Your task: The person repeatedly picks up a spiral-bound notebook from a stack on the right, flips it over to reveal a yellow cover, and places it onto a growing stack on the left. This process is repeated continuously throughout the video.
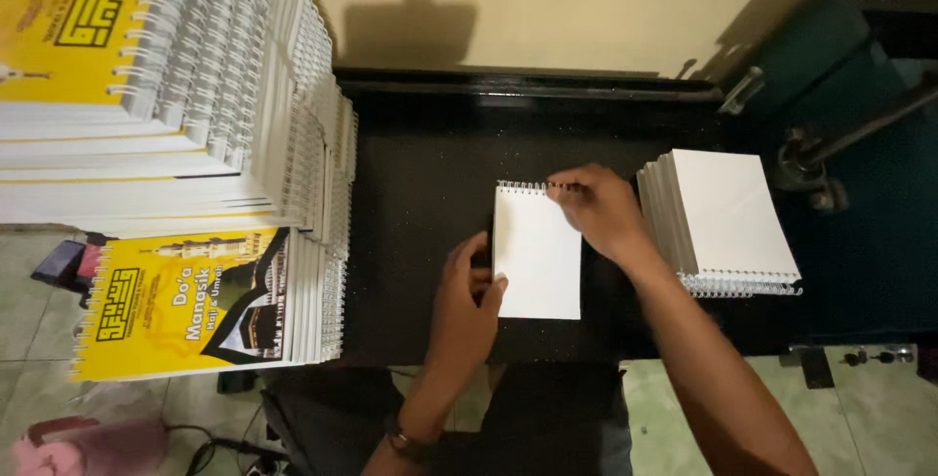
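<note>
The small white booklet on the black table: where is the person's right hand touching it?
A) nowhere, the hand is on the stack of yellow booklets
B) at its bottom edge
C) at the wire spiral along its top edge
C: the right hand pinches the wire spiral at the top of the white booklet, while the left hand steadies its lower left edge.

I am in a small print-finishing or bookbinding workshop. At the left of the frame rise tall stacks of spiral-bound booklets point(195, 95), all alike, with yellow covers and white wire coils along their edges. In the middle lies my black worktable point(420, 193), speckled with tiny paper bits. On its right side sits a pile of white wire-bound pads point(728, 217), coils facing me. At the upper right stands a metal machine with a long lever handle point(860, 134). The plain cream wall point(547, 7) at the top and the tiled floor point(879, 417) below look like a back room.
</note>
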